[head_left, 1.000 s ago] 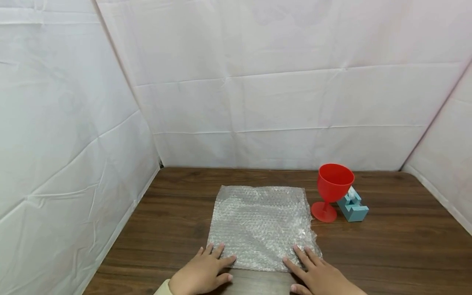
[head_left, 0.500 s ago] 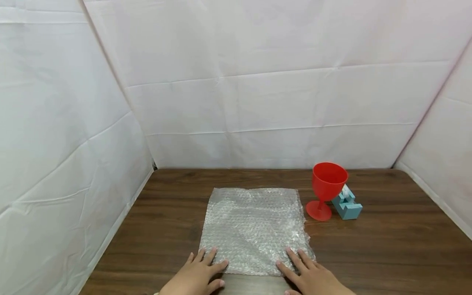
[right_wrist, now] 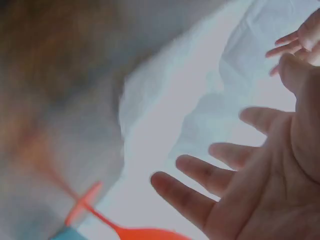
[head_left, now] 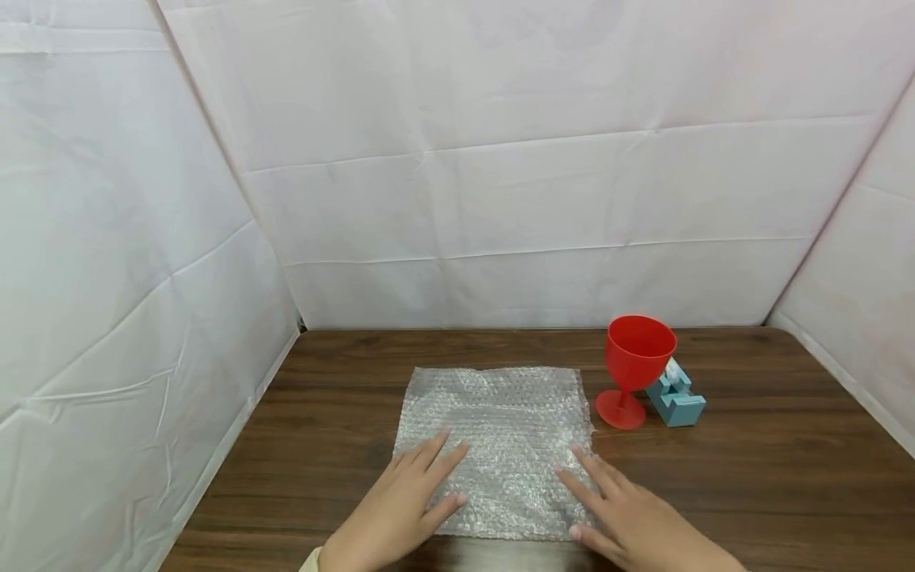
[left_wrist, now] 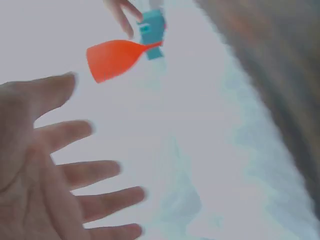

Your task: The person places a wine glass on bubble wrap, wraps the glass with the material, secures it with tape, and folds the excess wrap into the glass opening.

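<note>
A square sheet of bubble wrap [head_left: 500, 429] lies flat on the dark wooden table. Over its near left part is my left hand [head_left: 400, 500], fingers straight and spread, holding nothing. My right hand [head_left: 629, 512] is over the near right corner, its fingers likewise extended and holding nothing. In the left wrist view the left palm [left_wrist: 35, 175] shows bare; the right wrist view shows the right palm [right_wrist: 265, 170] bare too. A red plastic goblet [head_left: 636, 357] stands upright just beyond the sheet's right edge.
Behind the goblet, slightly to the right, sits a light blue tape dispenser [head_left: 677, 397], partly covered by the cup. White cloth walls [head_left: 457, 199] enclose the table [head_left: 786, 445] at the back and both sides.
Both hands, which rested on the sheet's near corners, have lifted; the left has shifted forward and inward over the sheet. Sheet, goblet and dispenser stay put, while the head view has shifted slightly.
</note>
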Action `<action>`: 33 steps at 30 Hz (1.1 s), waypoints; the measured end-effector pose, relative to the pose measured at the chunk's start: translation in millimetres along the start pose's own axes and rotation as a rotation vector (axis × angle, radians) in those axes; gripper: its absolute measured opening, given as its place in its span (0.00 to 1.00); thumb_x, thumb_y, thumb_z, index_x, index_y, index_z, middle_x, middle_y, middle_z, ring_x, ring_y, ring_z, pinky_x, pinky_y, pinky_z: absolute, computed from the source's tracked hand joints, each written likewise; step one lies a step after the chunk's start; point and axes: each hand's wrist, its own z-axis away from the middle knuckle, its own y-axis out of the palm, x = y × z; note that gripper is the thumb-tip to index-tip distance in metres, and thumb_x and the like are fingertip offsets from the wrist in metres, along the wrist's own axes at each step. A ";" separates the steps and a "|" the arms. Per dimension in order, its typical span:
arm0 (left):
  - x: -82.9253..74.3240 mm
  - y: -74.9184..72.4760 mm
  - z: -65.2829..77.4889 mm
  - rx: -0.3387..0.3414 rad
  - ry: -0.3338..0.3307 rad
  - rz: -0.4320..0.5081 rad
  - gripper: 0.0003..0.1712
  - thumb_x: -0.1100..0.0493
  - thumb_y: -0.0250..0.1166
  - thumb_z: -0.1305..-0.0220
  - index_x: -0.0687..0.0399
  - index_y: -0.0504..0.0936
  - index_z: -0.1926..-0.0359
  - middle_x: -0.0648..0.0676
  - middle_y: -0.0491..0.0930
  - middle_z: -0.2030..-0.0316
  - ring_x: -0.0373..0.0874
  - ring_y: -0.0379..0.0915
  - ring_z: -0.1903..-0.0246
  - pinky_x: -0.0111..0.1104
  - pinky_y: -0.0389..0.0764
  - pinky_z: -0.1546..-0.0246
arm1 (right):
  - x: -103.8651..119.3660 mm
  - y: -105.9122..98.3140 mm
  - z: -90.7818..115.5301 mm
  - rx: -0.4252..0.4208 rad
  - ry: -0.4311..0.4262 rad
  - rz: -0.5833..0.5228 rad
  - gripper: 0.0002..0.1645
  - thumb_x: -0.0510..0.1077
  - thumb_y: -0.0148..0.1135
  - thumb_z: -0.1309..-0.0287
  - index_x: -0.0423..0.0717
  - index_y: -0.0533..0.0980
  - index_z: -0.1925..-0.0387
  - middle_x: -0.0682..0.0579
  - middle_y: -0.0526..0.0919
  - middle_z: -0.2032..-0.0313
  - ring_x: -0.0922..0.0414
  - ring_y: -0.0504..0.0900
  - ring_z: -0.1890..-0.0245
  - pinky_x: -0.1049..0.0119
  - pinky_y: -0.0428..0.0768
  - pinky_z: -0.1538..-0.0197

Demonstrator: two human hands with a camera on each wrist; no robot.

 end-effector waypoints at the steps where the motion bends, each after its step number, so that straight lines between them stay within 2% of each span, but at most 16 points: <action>1: -3.0 -1.6 -5.8 -0.049 0.019 0.016 0.35 0.41 0.53 0.30 0.41 0.57 0.27 0.58 0.55 0.27 0.59 0.60 0.32 0.58 0.63 0.37 | -0.4 -6.0 0.8 -0.034 0.026 0.004 0.42 0.68 0.49 0.37 0.54 0.58 0.28 0.40 0.59 0.29 0.40 0.69 0.37 0.45 0.79 0.51; 4: -13.2 -6.4 -25.8 -0.159 0.069 0.072 0.38 0.42 0.52 0.29 0.38 0.48 0.25 0.54 0.53 0.26 0.54 0.56 0.30 0.55 0.61 0.35 | -1.3 -23.5 2.7 -0.138 0.114 -0.026 0.43 0.67 0.52 0.38 0.60 0.55 0.27 0.45 0.58 0.28 0.42 0.70 0.36 0.45 0.79 0.51; 7: -22.6 -9.2 -48.3 -0.203 0.097 0.183 0.39 0.42 0.50 0.28 0.37 0.42 0.24 0.50 0.48 0.25 0.50 0.51 0.28 0.52 0.59 0.32 | -4.0 -39.3 3.5 -0.249 0.182 -0.093 0.43 0.64 0.55 0.37 0.64 0.51 0.26 0.48 0.56 0.27 0.42 0.69 0.36 0.41 0.79 0.53; 10: -30.3 -8.5 -70.8 -0.193 0.090 0.323 0.39 0.40 0.47 0.28 0.34 0.38 0.25 0.45 0.43 0.25 0.48 0.45 0.26 0.52 0.55 0.31 | -11.6 -52.5 1.6 -0.385 0.192 -0.126 0.44 0.57 0.58 0.36 0.63 0.48 0.25 0.46 0.57 0.28 0.39 0.66 0.35 0.36 0.75 0.51; 13: -35.4 -2.6 -93.7 -0.173 0.068 0.451 0.40 0.40 0.47 0.28 0.31 0.35 0.25 0.43 0.40 0.24 0.48 0.42 0.26 0.53 0.54 0.30 | -24.2 -62.6 -0.7 -0.523 0.196 -0.120 0.48 0.52 0.62 0.38 0.57 0.47 0.25 0.41 0.55 0.28 0.37 0.61 0.33 0.31 0.70 0.49; 16: -38.7 6.7 -115.4 -0.163 0.056 0.545 0.41 0.43 0.50 0.28 0.29 0.35 0.26 0.42 0.40 0.25 0.48 0.41 0.26 0.53 0.53 0.30 | -40.1 -69.9 -1.8 -0.608 0.229 -0.142 0.53 0.50 0.64 0.40 0.52 0.44 0.24 0.39 0.49 0.27 0.34 0.54 0.32 0.27 0.65 0.49; 19: -41.4 18.0 -135.6 -0.157 0.048 0.618 0.42 0.44 0.52 0.29 0.27 0.35 0.26 0.40 0.39 0.25 0.46 0.41 0.26 0.52 0.53 0.30 | -57.9 -74.2 -1.6 -0.631 0.268 -0.213 0.55 0.50 0.63 0.39 0.49 0.38 0.24 0.39 0.41 0.25 0.33 0.46 0.29 0.24 0.59 0.47; 23: -46.2 32.8 -160.1 -0.154 0.030 0.701 0.41 0.41 0.54 0.31 0.23 0.37 0.27 0.37 0.41 0.25 0.42 0.42 0.26 0.51 0.54 0.30 | -80.9 -76.2 -1.4 -0.594 0.314 -0.361 0.57 0.51 0.60 0.36 0.53 0.30 0.25 0.43 0.31 0.24 0.34 0.38 0.27 0.22 0.53 0.45; 28: -54.0 50.0 -187.2 -0.148 -0.008 0.800 0.41 0.38 0.56 0.33 0.18 0.41 0.28 0.34 0.46 0.27 0.43 0.50 0.28 0.52 0.59 0.33 | -102.8 -72.5 -7.9 -0.543 0.336 -0.535 0.57 0.50 0.57 0.34 0.61 0.24 0.26 0.42 0.32 0.25 0.32 0.45 0.29 0.28 0.58 0.42; 33: -63.5 69.1 -210.7 -0.118 -0.036 0.899 0.41 0.38 0.57 0.34 0.18 0.43 0.28 0.39 0.53 0.27 0.48 0.55 0.29 0.51 0.66 0.37 | -119.4 -67.1 -17.5 -0.529 0.311 -0.668 0.54 0.47 0.54 0.32 0.57 0.25 0.26 0.39 0.35 0.25 0.31 0.49 0.30 0.36 0.59 0.38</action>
